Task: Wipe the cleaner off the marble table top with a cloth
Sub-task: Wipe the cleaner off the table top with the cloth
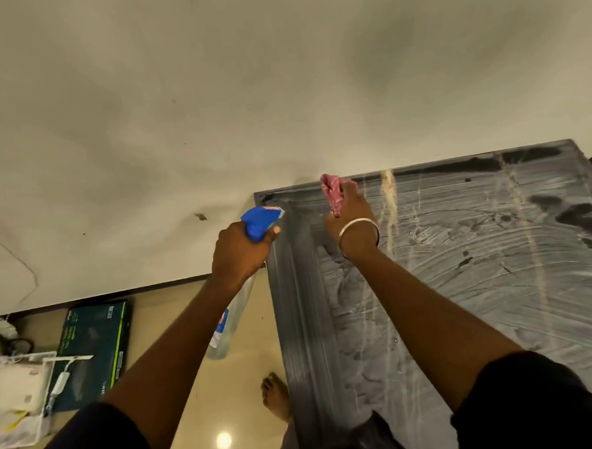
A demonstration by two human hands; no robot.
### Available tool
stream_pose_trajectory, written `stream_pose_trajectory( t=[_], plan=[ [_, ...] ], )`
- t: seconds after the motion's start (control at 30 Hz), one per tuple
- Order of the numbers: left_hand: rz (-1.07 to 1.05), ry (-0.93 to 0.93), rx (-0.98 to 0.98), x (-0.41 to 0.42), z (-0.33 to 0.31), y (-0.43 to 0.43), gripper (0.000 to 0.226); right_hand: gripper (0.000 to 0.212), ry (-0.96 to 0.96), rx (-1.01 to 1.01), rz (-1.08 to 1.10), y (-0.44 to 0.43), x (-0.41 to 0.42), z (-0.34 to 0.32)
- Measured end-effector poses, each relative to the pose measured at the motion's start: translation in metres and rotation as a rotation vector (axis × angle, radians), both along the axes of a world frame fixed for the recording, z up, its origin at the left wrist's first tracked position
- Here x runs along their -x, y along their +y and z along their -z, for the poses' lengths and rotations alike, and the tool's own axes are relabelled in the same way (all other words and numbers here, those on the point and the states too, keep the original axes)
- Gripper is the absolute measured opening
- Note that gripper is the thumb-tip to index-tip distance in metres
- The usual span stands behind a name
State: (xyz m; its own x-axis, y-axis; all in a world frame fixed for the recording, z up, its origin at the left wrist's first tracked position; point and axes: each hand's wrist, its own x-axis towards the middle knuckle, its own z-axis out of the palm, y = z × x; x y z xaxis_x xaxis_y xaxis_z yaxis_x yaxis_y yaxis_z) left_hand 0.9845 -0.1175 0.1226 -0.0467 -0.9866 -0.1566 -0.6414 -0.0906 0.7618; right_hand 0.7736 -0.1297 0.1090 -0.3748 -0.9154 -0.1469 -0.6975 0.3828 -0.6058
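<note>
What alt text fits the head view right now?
The right hand presses a pink cloth near the far left corner of the smeared marble table top. The left hand holds a blue-topped spray bottle beside its edge.

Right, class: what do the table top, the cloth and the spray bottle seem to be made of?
Table top: polished dark stone, likely marble, given its pale veins; white cleaner smears dull most of it.
Cloth: soft woven fabric, pink and patterned, bunched in the right hand.
Spray bottle: clear plastic body with a glossy blue plastic trigger head, held in the left hand.
</note>
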Motion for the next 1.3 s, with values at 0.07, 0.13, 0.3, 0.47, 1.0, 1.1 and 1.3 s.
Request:
stream_pose_trajectory(
  t=[0.07,0.13,0.3,0.47,1.0,1.1,1.3],
  plan=[
    [-0.029,0.005,-0.038,-0.011,0.009,-0.010,0.031,0.064,0.135,-0.109,-0.066,-0.026,-0.024,0.015],
    [-0.065,0.030,-0.055,-0.022,0.020,-0.017,0.031,0.064,0.186,-0.251,-0.113,-0.044,-0.053,0.031],
    [-0.150,0.028,-0.083,-0.050,0.044,-0.027,0.036,0.059,0.355,-0.286,-0.229,-0.059,-0.123,0.053],
    [-0.148,0.012,-0.094,-0.062,0.060,-0.031,0.042,0.054,0.393,-0.182,-0.453,-0.065,-0.129,0.060],
    [-0.131,0.052,-0.126,-0.047,0.066,-0.040,0.033,0.055,0.404,-0.282,-0.112,-0.067,-0.095,0.058],
    [-0.156,-0.001,-0.143,-0.050,0.067,-0.037,0.038,0.053,0.386,-0.233,-0.307,-0.062,-0.132,0.058],
    [-0.167,0.005,-0.153,-0.053,0.063,-0.036,0.039,0.051,0.351,-0.178,-0.422,-0.056,-0.108,0.059]
  ],
)
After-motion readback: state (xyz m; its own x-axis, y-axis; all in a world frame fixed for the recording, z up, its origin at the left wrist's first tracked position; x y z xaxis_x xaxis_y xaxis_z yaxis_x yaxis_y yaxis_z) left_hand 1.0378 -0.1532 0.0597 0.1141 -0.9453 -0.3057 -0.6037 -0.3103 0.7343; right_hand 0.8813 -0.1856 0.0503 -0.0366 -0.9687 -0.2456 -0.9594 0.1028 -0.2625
